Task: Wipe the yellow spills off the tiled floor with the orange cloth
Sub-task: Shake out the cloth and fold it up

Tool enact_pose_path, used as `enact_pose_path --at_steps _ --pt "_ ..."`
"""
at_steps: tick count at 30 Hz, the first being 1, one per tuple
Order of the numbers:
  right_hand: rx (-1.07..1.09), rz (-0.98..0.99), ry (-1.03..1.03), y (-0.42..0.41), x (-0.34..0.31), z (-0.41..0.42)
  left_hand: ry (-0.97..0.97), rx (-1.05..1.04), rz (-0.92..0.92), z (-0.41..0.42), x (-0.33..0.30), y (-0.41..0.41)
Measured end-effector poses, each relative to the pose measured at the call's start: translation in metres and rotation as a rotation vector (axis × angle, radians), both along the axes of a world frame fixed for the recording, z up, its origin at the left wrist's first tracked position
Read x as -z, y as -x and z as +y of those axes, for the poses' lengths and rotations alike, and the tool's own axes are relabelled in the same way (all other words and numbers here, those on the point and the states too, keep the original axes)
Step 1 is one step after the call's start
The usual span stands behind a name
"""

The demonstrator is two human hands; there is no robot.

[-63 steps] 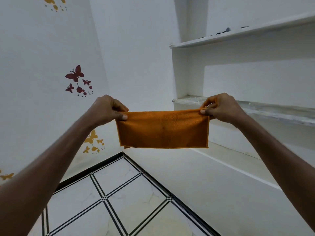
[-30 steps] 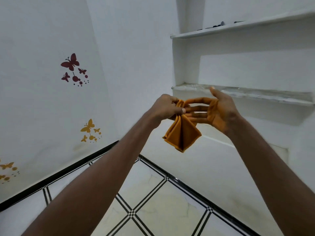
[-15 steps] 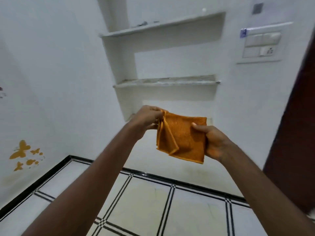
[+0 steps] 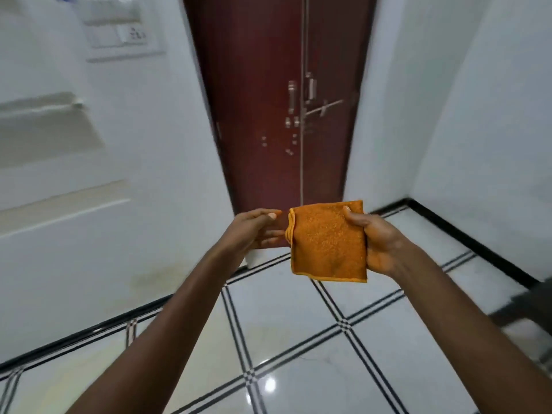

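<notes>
The right hand (image 4: 378,243) grips the folded orange cloth (image 4: 327,242) along its right edge, thumb pressed across the front near the top corner and fingers hidden behind, while the left hand (image 4: 254,231) sits just beside the cloth's left folded edge with fingers loosely extended toward it; whether they touch the fabric cannot be told. The cloth hangs as a squarish pad at arm's length, well above the tiled floor (image 4: 298,339), whose glossy white tiles are crossed by black-lined grout bands. A faint yellowish tinge shows on the tiles at lower left, near the black skirting. Beyond the hands stands a dark red double door (image 4: 268,85) with metal handles and a latch. A white switch panel (image 4: 119,34) sits on the wall at upper left; the frame is blurred and no writing or brand can be read.
</notes>
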State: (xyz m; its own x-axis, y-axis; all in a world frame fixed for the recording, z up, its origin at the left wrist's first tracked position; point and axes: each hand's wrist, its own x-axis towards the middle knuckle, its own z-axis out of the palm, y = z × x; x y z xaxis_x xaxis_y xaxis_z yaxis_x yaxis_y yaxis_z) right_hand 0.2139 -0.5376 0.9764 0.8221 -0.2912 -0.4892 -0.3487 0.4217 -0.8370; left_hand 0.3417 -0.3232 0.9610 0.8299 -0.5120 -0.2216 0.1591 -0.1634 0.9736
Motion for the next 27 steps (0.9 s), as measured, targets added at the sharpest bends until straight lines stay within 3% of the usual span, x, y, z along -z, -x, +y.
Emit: enact_pose_path --at_steps 9,17,27 --pt "0.447 0.037 -0.053 0.171 0.029 -0.268 0.030 0.443 0.141 -0.335 0.044 0.096" --pt "0.733 0.048 -0.098 0.267 0.074 -0.434 -0.056 0.788 0.176 -0.556 0.079 0.164" --pt "0.974 0.260 -0.192 0.319 0.174 -0.652 -0.182 0.914 0.297 -0.824 0.189 0.193"
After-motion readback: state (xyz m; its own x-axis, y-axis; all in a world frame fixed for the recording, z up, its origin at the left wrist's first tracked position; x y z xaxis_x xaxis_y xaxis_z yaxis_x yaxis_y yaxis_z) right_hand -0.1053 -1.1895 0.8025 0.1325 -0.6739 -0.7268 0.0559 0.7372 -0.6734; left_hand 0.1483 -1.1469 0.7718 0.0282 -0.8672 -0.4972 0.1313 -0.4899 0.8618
